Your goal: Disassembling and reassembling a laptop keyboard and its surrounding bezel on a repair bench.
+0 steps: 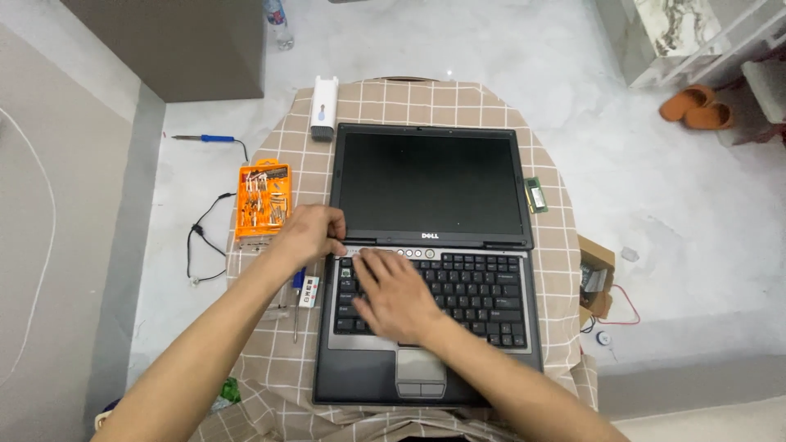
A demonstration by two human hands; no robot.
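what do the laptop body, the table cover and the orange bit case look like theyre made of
Laptop: probably matte plastic, dark grey lid frame, silver-grey palm rest with dull, even sheen. Table cover: woven fabric by its look, tan with a white grid, creasing and draping at the edge. Orange bit case: likely moulded glossy plastic in bright uniform colour; the bits inside look metal.

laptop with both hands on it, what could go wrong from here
1. The left hand grips the left hinge corner of the open laptop while the right hand presses on the keyboard; uneven force might strain the hinge or pop a key.
2. The green memory module lies near the table's right edge and could be knocked off.
3. The open orange bit case by the left forearm could get swept and spill.
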